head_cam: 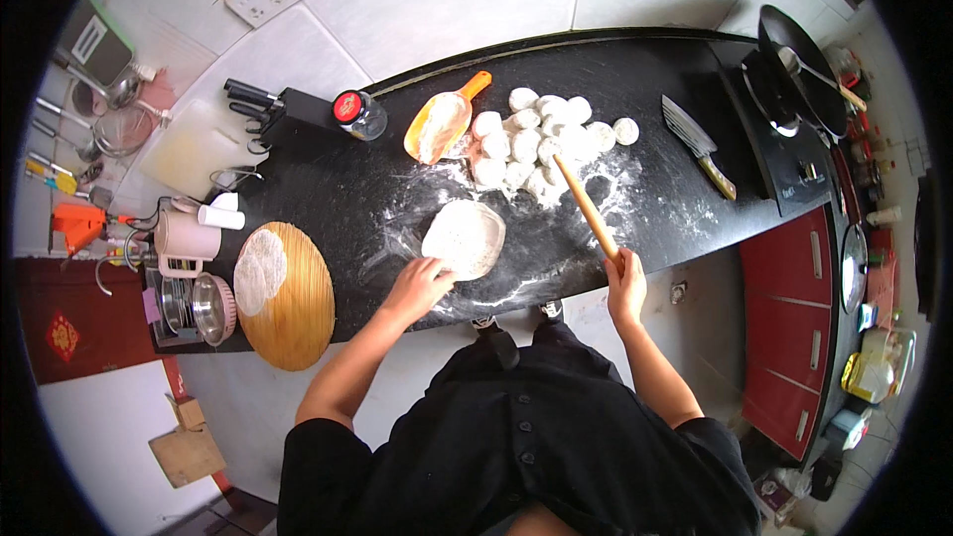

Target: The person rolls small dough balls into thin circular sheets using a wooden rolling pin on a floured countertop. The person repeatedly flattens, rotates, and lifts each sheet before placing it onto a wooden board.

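My left hand (pixel 423 286) has its fingers on the near left edge of a flat, round dough wrapper (pixel 464 240), which lies on the floured black counter. In my right hand (pixel 626 284) is the near end of a wooden rolling pin (pixel 588 212); its far end reaches up to a cluster of floured dough pieces (pixel 526 145). Left of this cluster lies an orange scoop (pixel 439 126) with flour in it. Several flat wrappers (pixel 260 268) overlap on a round slatted wooden tray (pixel 304 298) at the left.
A cleaver (pixel 696 141) lies on the right of the counter (pixel 655 216), beside a stove (pixel 789 156) with a wok (pixel 804 67). A knife block (pixel 301 119) and a red-lidded glass jar (pixel 360 115) stand at the back left. Near the tray are a pink pitcher (pixel 186 234) and a metal bowl (pixel 214 309).
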